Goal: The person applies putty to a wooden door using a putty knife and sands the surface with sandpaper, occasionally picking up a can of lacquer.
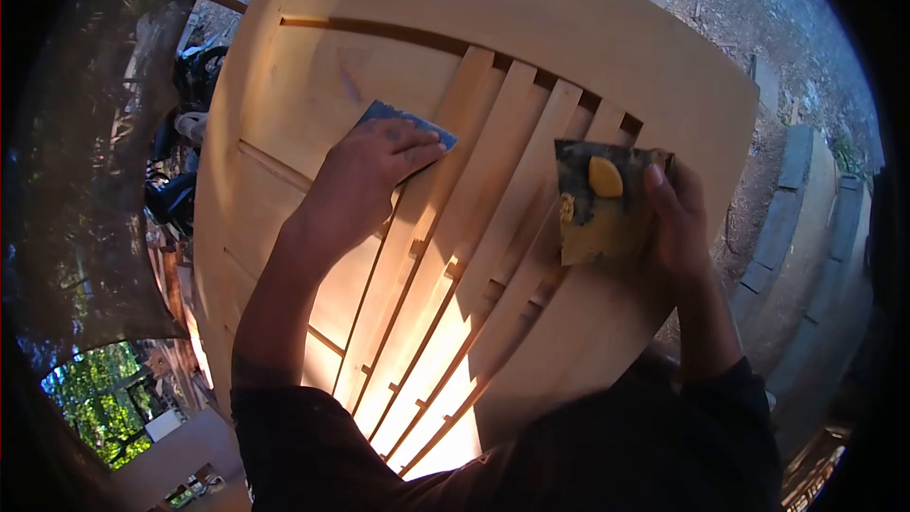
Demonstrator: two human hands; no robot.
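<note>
Two sandpaper pieces: we press the blue sheet [409,123] flat under our left hand [365,180] at ten o'clock on the slatted wooden panel [531,47]; our right hand [678,218] pinches the worn yellow one [602,209] at three o'clock. Fingertips could catch in the slat gaps.

A pale wooden frame [607,47] with a row of slanted slats [474,228] is seen from above, set over bare dirt ground [758,0]. A blue sheet of sandpaper [393,118] is pressed flat on its solid panel beside the slats.
</note>
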